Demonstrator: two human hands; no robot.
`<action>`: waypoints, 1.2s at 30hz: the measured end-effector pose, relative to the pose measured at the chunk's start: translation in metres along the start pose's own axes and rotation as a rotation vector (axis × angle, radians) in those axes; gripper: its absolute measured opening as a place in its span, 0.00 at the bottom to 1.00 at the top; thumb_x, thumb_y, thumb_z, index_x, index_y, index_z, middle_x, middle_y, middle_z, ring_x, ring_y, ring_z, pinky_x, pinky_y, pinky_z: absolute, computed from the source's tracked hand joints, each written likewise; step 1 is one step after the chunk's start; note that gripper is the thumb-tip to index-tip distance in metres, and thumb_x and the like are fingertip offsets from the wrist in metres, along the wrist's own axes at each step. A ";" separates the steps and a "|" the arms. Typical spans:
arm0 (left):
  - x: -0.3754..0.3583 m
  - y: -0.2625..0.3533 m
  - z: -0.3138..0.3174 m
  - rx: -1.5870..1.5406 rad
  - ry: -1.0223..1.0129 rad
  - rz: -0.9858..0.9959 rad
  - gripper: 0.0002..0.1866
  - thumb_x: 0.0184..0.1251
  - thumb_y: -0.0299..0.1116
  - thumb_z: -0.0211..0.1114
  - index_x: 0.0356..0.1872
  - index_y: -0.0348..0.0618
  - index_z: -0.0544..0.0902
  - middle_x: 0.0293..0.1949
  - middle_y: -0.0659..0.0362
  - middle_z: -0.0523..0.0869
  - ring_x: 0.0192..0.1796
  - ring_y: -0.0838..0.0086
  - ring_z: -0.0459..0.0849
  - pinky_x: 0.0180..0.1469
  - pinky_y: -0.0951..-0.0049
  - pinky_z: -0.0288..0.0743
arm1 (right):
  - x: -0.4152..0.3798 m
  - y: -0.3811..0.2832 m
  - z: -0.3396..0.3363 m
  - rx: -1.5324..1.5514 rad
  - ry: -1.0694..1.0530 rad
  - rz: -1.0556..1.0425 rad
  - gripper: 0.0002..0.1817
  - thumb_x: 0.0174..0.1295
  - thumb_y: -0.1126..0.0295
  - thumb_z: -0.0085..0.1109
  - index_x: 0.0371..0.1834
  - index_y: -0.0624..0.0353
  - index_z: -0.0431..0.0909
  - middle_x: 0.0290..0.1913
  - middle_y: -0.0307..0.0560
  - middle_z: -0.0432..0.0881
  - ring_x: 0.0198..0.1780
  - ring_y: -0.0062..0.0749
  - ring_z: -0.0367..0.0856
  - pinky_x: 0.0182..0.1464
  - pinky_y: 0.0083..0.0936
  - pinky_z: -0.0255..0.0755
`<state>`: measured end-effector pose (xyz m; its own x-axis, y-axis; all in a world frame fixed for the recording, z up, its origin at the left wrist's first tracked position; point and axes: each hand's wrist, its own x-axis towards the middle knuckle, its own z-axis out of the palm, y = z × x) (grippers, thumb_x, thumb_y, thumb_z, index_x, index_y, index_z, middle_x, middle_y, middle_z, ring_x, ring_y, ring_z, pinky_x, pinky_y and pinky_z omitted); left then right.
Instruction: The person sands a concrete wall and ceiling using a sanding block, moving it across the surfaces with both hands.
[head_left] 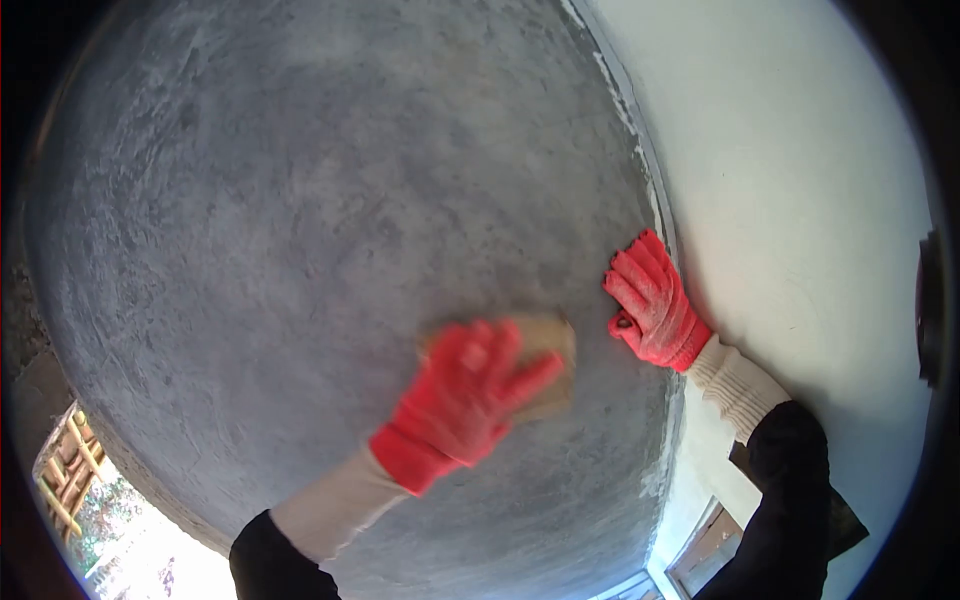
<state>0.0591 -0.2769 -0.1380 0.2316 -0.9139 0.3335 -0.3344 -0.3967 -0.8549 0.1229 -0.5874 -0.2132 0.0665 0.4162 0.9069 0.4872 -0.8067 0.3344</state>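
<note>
Blurred tan sanding block [548, 362], flat.

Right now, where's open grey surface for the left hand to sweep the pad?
Free: the wide grey plaster above and left of the left hand and its tan pad, out to the dark left edge. Also the strip below the hand. Crowded: the narrow gap toward the right hand, braced at the white wall corner.
</note>
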 end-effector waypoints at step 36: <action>0.012 -0.067 -0.030 0.008 0.217 -0.243 0.41 0.55 0.51 0.74 0.74 0.63 0.72 0.67 0.47 0.73 0.66 0.49 0.74 0.65 0.47 0.69 | 0.005 -0.003 -0.007 0.013 0.003 0.013 0.36 0.36 0.64 0.75 0.55 0.60 0.76 0.60 0.54 0.73 0.64 0.56 0.71 0.75 0.61 0.60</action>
<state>0.0565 -0.2638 -0.0646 0.1031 -0.7899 0.6045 -0.2859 -0.6056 -0.7426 0.1158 -0.5854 -0.2084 0.0703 0.4039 0.9121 0.4976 -0.8067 0.3189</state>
